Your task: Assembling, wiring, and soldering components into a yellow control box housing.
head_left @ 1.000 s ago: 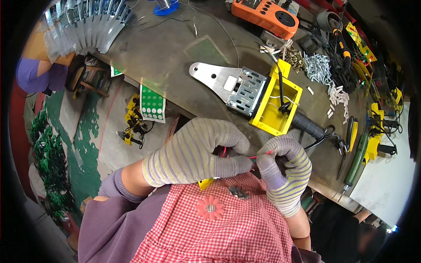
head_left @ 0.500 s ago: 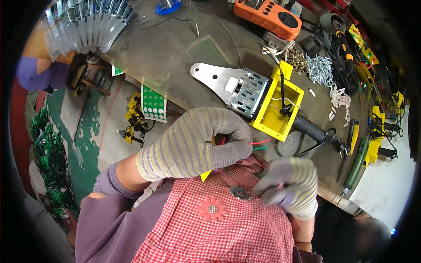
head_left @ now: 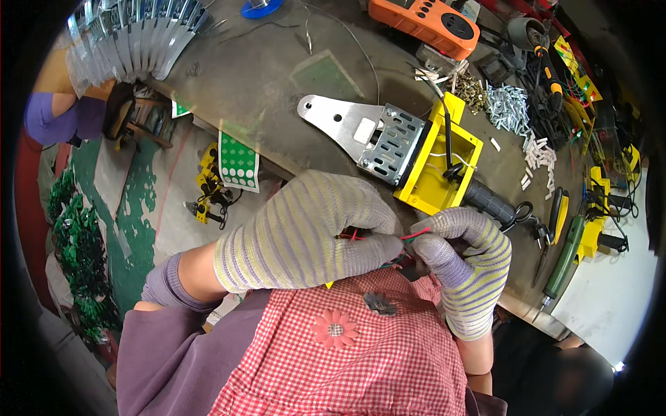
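My left hand (head_left: 305, 232), in a grey and yellow striped glove, is closed round a part with red and green wires; the part is mostly hidden, and a yellow sliver (head_left: 329, 285) shows beneath the hand. A red wire (head_left: 418, 234) runs across to my right hand (head_left: 461, 253), gloved alike, whose thumb and fingers pinch its end. The green wire (head_left: 397, 262) shows below the left fingertips. Just beyond both hands lies an open yellow housing (head_left: 431, 206) with a black cord, white wire and black handle (head_left: 488, 201). A silver slotted metal plate (head_left: 347, 126) joins its left side.
At the back stands an orange device (head_left: 424, 26). Piles of screws (head_left: 512, 109) and white sleeves (head_left: 540, 159) lie right, beside yellow-handled pliers (head_left: 558, 218) and a green-handled tool (head_left: 565, 267). Bagged parts (head_left: 132, 41) sit far left. A green sticker sheet (head_left: 238, 163) hangs at the table edge.
My right hand has moved up and left from over the apron to the left fingertips and now pinches the red wire. My left hand has stayed nearly in place.
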Available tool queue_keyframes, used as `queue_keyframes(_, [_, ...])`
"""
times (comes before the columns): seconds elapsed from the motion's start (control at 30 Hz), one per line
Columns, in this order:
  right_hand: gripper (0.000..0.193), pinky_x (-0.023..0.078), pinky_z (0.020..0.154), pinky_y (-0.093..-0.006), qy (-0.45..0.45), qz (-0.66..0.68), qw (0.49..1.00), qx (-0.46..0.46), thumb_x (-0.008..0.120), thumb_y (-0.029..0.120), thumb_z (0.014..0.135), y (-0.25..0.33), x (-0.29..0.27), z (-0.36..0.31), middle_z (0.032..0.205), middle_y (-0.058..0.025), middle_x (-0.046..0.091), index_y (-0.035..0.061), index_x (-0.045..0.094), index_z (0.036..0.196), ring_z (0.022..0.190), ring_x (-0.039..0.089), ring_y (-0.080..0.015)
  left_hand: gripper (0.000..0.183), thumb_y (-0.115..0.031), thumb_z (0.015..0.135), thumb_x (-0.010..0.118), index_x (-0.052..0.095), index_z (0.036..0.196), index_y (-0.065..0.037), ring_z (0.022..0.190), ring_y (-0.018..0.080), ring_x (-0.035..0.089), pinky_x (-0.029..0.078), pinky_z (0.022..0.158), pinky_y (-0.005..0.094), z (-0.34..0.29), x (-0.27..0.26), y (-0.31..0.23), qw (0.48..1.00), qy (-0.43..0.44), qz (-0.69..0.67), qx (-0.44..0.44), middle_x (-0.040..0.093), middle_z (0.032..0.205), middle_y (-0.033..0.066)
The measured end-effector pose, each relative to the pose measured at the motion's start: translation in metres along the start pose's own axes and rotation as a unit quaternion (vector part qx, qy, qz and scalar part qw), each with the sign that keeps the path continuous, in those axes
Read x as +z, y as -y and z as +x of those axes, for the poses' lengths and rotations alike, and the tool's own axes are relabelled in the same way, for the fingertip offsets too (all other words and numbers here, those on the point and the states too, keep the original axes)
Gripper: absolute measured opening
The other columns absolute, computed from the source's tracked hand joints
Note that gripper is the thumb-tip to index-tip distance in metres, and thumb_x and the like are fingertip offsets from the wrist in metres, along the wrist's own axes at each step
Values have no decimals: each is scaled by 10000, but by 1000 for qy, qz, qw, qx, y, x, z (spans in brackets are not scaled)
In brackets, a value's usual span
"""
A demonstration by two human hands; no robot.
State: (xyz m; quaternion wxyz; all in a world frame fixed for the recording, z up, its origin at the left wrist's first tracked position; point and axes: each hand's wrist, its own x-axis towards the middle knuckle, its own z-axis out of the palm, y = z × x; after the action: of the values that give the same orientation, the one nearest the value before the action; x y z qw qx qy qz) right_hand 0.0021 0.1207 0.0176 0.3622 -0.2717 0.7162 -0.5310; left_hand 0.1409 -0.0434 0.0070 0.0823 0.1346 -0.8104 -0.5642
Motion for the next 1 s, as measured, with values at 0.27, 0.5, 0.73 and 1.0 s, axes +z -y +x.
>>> queue_keyframes(0.27, [100, 487, 659, -207, 2, 26, 1000, 12, 787, 33, 793, 0, 1, 0, 811, -26, 719, 27, 733, 878, 711, 621, -61, 217, -256, 782, 772, 709, 854, -60, 738, 268, 651, 494, 630, 357, 3, -5, -3, 986, 56, 126, 93, 665, 787, 92])
queue_keyframes(0.5, [119, 488, 643, -232, -67, 20, 994, -86, 780, 14, 779, -7, 5, -3, 774, -42, 688, 26, 678, 838, 689, 622, -88, 406, -353, 714, 789, 692, 1040, -132, 946, 257, 640, 436, 910, 496, -5, 18, -29, 942, 32, 332, 25, 669, 926, 43])
queue_keyframes(0.73, [141, 476, 589, -271, -70, -127, 952, -271, 788, 5, 728, -1, 3, -1, 708, -20, 645, 46, 660, 772, 609, 586, -126, 170, -251, 818, 683, 699, 907, -107, 764, 251, 654, 485, 817, 389, -1, -1, -17, 973, -66, 126, 184, 666, 797, 32])
queue_keyframes(1.0, [189, 439, 1005, -461, -33, -497, 794, -348, 756, 92, 682, 0, -15, 61, 1313, -210, 595, 29, 727, 859, 1189, 555, -399, 78, -90, 834, 714, 710, 827, -12, 696, 180, 674, 507, 636, 285, 5, -16, -10, 997, -67, 21, 19, 706, 800, 75])
